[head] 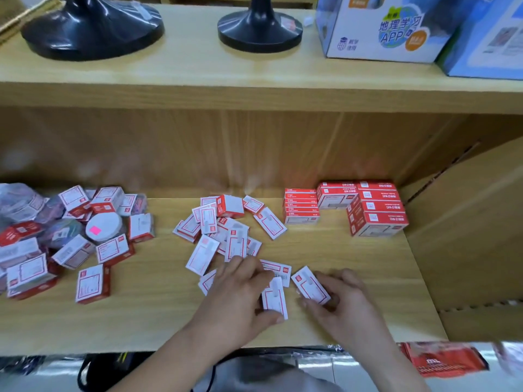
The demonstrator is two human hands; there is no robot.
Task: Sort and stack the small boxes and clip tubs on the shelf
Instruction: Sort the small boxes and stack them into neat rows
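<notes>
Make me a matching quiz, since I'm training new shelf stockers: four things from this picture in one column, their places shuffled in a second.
Things
1. round tub with a pink sticker
2. red box stacks
3. smaller black stand base
4. white box

Places
A. on the upper shelf
B. in the jumbled pile at the left of the lower shelf
C. pinched in the right hand
D. neatly piled at the lower shelf's right rear

Pairs: 1-B, 2-D, 3-A, 4-C
</notes>
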